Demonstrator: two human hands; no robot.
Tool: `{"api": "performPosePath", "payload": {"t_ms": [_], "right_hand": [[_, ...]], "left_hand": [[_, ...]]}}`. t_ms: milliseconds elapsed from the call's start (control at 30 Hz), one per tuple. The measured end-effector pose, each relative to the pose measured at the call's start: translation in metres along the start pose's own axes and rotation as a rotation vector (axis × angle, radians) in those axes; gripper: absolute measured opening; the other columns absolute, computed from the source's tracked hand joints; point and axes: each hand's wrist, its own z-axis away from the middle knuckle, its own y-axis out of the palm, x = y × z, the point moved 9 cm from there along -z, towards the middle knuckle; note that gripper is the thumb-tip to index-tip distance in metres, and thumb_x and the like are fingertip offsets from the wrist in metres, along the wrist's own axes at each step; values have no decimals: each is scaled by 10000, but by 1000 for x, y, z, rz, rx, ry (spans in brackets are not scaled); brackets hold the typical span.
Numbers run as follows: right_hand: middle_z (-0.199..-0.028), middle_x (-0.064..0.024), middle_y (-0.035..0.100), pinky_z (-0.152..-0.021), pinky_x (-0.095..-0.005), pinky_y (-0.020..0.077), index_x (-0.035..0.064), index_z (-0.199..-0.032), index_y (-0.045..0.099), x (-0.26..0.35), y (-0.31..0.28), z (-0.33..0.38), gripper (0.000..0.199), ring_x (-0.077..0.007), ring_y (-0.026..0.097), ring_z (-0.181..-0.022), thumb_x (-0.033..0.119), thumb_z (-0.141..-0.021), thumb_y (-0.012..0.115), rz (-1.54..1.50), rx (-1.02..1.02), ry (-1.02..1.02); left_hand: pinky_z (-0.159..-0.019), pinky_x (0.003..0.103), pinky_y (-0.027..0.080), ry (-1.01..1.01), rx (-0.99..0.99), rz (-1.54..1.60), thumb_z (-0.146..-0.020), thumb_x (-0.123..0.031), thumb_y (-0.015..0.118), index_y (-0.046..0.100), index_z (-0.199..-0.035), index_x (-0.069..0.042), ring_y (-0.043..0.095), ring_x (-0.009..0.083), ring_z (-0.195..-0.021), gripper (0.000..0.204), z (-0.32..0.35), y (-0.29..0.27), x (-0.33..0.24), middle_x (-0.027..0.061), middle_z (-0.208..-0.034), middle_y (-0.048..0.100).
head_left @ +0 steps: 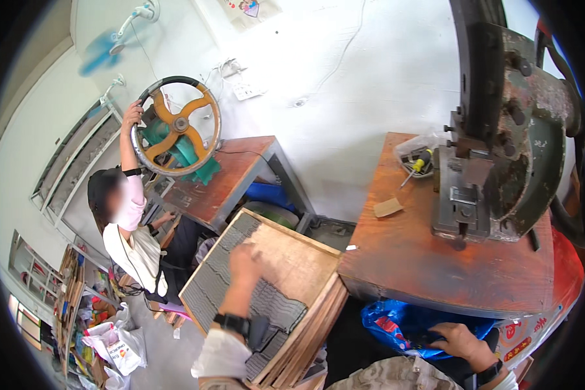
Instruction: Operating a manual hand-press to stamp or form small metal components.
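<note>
My left hand [245, 265] is over a shallow wooden tray [335, 257], near the border between its bare boards and the grey pieces. Small grey pieces [224, 263] lie packed in tight rows across the left and near parts of that tray. Motion smears the fingers, so I cannot make out what they hold. My right hand [460, 340] hangs over a shiny blue bag [393, 322] below the bench edge, its fingers bent and apart, with nothing visible in them. The inside of the bag is dark.
A heavy press [465, 188] stands on the wooden bench [403, 260], beside a yellow-handled screwdriver [419, 164], a clear plastic box [406, 151] and a tan scrap [388, 208]. To the left, a co-worker [133, 240] grips a large handwheel [179, 125]. More trays [312, 338] are stacked underneath.
</note>
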Motion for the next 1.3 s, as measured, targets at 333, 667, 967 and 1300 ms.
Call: {"api": "performPosePath", "payload": {"t_ms": [333,667,967,1300], "right_hand": [[-789,-120,612,-633,-365,458,30,-835,621,62,-130,-27,204,-289,590,-714,-48,-655,677,231,-575,-130],[-807,-142,569,-650,-375,441,-2,-804,579,11,-117,-51,187,-303,546,-727,-101,-654,630,135,-650,-45],[-812,-140,548,-689,-380,431,-4,-794,567,13,-120,-56,168,-300,530,-762,-94,-657,605,127,-628,10],[-814,-139,541,-694,-388,426,-4,-794,568,15,-118,-58,159,-306,521,-770,-65,-654,610,165,-617,27]], "left_hand": [[-783,411,507,-542,134,-54,-732,-227,670,686,-913,2,641,370,-882,293,-46,96,105,218,-932,663],[-896,418,459,-477,35,-87,-752,-241,660,669,-1085,-77,601,323,-1024,372,-36,36,147,152,-1063,650],[-1019,583,243,-434,133,-377,-776,-215,634,617,-1176,-111,400,294,-1256,414,-37,65,122,99,-1292,520],[-1014,548,276,-436,86,-38,-737,-213,669,700,-1002,-82,557,253,-1057,298,-35,51,134,111,-961,681]]}}
